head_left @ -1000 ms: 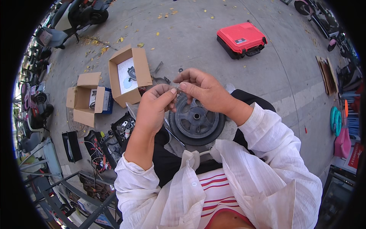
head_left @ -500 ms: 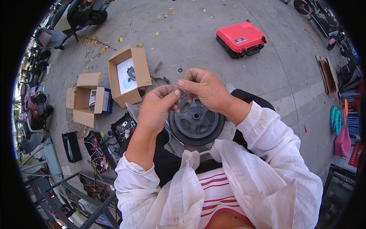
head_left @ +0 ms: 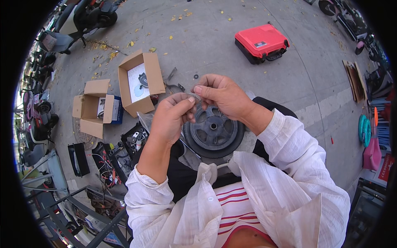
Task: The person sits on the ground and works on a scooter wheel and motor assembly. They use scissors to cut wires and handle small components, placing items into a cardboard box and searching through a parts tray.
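Observation:
Above a black wheel with a tyre [head_left: 214, 142], my two hands meet, fingertips almost touching. My left hand [head_left: 171, 118] is closed, thumb pressed against the curled fingers. My right hand [head_left: 225, 97] pinches from the other side with thumb and forefinger. Between them a small, thin greyish piece [head_left: 196, 97] shows, curved and mostly covered by fingers; its kind cannot be made out. The wheel lies flat on the ground between my legs, its hub facing up. Just beyond my hands are a small black ring [head_left: 196, 77] and dark metal brackets [head_left: 178, 87].
Two open cardboard boxes [head_left: 155, 78] stand at the left, one holding a dark part on white paper. Nearer are black trays [head_left: 78, 159] and wiring [head_left: 108, 173]. A red hard case [head_left: 261, 41] lies far right. Parked scooters [head_left: 84, 20] line the sides; a metal frame [head_left: 103, 229] stands lower left.
Both hands stay nearly in place over the wheel. The fingers have shifted slightly, and more of the small greyish piece shows between them.

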Demonstrator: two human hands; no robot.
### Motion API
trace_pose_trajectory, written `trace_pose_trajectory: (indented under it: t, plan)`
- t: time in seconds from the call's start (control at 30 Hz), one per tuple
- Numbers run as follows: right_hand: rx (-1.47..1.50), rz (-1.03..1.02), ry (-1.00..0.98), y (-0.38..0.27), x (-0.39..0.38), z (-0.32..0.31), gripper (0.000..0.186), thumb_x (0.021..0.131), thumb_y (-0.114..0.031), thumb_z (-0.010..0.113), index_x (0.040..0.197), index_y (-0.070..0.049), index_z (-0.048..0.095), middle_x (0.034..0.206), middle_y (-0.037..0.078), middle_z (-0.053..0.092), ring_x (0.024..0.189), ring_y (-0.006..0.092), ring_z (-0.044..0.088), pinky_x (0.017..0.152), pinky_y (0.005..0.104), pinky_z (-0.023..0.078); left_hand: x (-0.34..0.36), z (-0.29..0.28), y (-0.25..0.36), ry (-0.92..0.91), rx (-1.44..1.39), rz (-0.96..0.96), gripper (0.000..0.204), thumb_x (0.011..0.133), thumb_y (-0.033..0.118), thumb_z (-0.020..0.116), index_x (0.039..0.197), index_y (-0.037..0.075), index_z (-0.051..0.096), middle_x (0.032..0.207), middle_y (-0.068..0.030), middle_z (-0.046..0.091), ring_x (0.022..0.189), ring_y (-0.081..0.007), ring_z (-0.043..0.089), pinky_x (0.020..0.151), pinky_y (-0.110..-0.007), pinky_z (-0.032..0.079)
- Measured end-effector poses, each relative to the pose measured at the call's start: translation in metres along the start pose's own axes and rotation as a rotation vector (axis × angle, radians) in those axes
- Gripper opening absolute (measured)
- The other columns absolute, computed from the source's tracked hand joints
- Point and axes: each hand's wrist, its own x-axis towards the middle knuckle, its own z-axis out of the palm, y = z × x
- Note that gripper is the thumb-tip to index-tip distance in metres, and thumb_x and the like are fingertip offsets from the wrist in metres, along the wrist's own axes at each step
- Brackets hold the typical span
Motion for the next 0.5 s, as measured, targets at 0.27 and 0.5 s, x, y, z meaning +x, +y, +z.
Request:
trace_pose_trajectory:
  t: [0.27, 0.5]
  plan:
    - [-0.111, 0.014, 0.023, 0.002, 0.0, 0.004, 0.026, 0.091, -0.026, 0.064, 0.095, 0.0, 0.06, 0.079, 0.001, 0.058, 0.066, 0.0084, 0.055, 0.057, 0.0235, 0.047, -0.004, 0.0, 0.0, -0.039, 0.116, 0.027, 0.014, 0.088, 0.016, 0.062, 0.09, 0.003, 0.062, 0.074, -0.0012, 0.059, 0.064, -0.009, 0.055, 0.06, -0.022, 0.046]
    - [-0.054, 0.059, 0.105, -0.015, -0.01, -0.005, 0.034, 0.096, -0.03, 0.056, 0.109, 0.001, 0.06, 0.08, -0.002, 0.054, 0.069, 0.006, 0.049, 0.064, 0.0193, 0.044, 0.015, -0.068, 0.042, 0.259, 0.26, 0.156, 0.021, 0.083, 0.02, 0.067, 0.092, 0.0, 0.064, 0.075, -0.0011, 0.06, 0.063, -0.0074, 0.051, 0.059, -0.022, 0.042]
